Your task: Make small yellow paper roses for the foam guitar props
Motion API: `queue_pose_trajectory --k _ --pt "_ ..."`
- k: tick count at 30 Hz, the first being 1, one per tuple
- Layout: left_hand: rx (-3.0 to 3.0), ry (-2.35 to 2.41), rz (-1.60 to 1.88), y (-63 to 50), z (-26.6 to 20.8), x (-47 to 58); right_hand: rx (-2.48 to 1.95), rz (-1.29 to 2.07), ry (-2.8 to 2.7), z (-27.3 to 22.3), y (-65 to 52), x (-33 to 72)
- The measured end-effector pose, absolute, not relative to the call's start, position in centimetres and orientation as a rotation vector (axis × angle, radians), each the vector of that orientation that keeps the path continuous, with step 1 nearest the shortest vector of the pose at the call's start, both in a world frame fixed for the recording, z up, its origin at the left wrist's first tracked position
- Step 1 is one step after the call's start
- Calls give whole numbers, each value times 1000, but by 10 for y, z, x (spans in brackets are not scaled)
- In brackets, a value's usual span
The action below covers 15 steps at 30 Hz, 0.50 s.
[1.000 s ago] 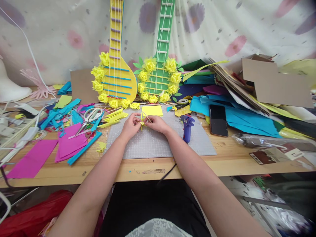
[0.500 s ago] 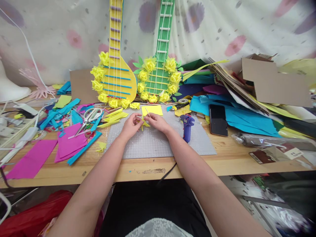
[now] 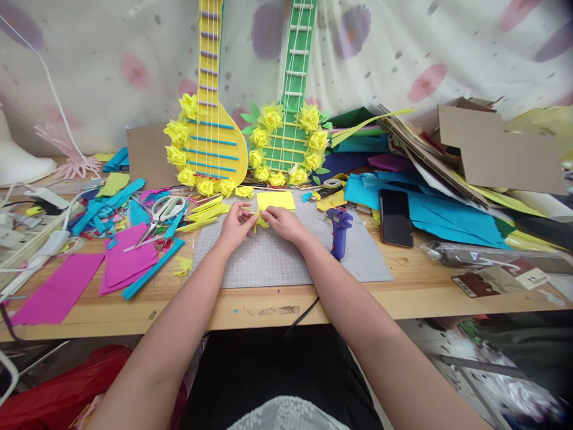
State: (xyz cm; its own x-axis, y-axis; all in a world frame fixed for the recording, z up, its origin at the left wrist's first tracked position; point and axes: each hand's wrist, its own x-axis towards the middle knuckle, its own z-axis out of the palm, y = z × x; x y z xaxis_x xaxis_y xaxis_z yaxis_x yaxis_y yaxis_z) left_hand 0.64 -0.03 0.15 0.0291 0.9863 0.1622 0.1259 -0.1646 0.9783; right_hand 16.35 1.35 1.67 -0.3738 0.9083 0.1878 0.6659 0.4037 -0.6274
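Over the grey cutting mat [image 3: 268, 269], my left hand [image 3: 235, 228] is closed with its fingers pinched around a thin pale stick [image 3: 249, 210] that points toward the other hand. My right hand [image 3: 283, 224] pinches a small cut piece of yellow crepe paper [image 3: 261, 221], which hangs between the two hands. Fingers partly cover both things, so their exact contact is hidden. Just behind the hands lies a flat yellow paper sheet [image 3: 276, 200]. A blue glue gun [image 3: 340, 233] stands on the mat to the right.
Two paper-covered guitar shapes, one yellow [image 3: 219, 143] and one green [image 3: 289, 140], lean at the back with yellow paper flowers. Scissors [image 3: 162, 215], pink paper sheets [image 3: 60, 289] and scraps lie left. A phone [image 3: 396, 218], blue paper [image 3: 461, 218] and cardboard [image 3: 496, 143] are right.
The stick has turned from slanting upright by my right fingers to lying nearly level at my left fingers. My left hand has shifted slightly left; the right stays by the yellow crepe paper.
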Motion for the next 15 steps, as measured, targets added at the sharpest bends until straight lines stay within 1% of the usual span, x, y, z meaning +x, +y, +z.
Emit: queue_pose_trajectory --k 11,15 --pt "1524 1221 1241 2 -4 6 -1525 638 -2053 13 12 158" --pt "1756 1351 1309 0 -2 6 -1528 678 -2000 11 13 157"
